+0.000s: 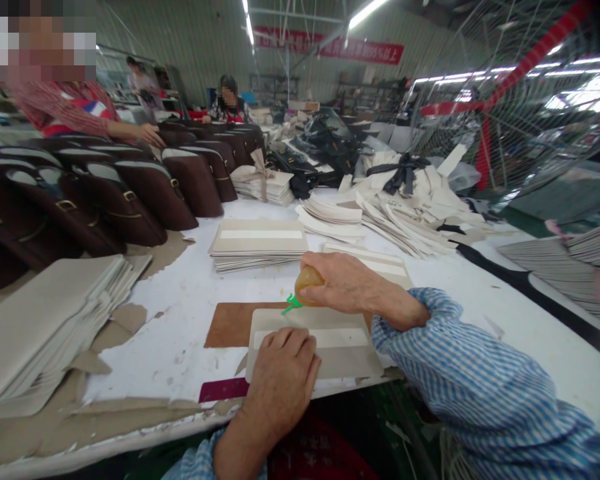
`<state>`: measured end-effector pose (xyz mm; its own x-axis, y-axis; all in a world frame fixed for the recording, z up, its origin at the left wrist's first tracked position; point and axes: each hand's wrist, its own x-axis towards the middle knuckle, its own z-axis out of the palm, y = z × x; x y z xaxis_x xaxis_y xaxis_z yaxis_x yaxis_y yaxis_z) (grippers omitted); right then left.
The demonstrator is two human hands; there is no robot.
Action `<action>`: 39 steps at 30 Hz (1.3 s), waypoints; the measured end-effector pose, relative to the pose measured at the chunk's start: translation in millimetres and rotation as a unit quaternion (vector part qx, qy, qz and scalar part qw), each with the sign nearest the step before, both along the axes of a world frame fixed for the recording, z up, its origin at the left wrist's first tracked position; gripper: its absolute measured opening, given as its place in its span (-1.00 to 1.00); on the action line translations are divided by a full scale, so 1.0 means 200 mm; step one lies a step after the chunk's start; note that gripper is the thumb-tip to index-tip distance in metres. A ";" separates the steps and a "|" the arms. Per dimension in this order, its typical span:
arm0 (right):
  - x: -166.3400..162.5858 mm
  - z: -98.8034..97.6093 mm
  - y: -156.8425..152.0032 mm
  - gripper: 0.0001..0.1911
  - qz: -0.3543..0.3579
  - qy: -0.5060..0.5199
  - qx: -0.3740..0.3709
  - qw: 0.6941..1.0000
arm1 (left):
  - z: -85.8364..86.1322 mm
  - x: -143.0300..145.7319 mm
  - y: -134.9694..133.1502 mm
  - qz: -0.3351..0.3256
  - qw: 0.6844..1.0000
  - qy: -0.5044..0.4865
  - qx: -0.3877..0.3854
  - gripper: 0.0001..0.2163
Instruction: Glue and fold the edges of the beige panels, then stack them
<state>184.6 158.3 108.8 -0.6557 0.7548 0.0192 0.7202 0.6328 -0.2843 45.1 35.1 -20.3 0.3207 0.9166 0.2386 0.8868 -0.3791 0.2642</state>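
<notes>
A beige rectangular panel with a paler strip lies near the table's front edge. My left hand rests on it, fingers laid over its left half. My right hand is wrapped round a yellowish rounded lump, held just above the panel's far edge. I cannot tell whether the lump touches anything. Beside it is a bright green squiggle. Partly under the panel lies a brown sheet. Behind my hands stands a stack of similar panels, and another panel is partly hidden by my right hand.
Dark brown bags stand in rows at the left, with a person's hand on one. Large pale sheets are piled at front left. Loose strips lie at the back right, near a big fan.
</notes>
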 end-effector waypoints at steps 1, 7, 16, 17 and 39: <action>0.03 0.00 0.00 -0.79 -0.007 -0.001 -0.003 1.000 | 0.00 0.00 0.00 0.001 1.000 0.000 -0.002 -0.79; 0.10 0.02 -0.01 -0.81 -0.031 -0.002 -0.018 0.999 | 0.01 -0.01 0.00 -0.001 1.000 0.000 -0.006 -0.78; 0.16 0.03 -0.01 -0.78 -0.049 -0.037 -0.010 0.998 | 0.00 -0.01 0.00 0.000 1.000 0.003 0.004 -0.79; 0.18 0.04 -0.01 -0.78 -0.056 -0.040 -0.014 0.998 | 0.00 -0.01 0.00 0.000 1.000 0.004 0.009 -0.79; 0.64 -0.05 -0.03 -0.81 -0.193 0.019 -0.060 0.979 | -0.04 -0.03 0.02 -0.021 0.996 0.002 0.084 -0.79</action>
<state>313.0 153.1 99.0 -0.3218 0.9445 -0.0656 0.8867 0.2764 -0.3705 39.3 39.0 -29.0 0.3600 0.8490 0.3867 0.8698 -0.4554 0.1901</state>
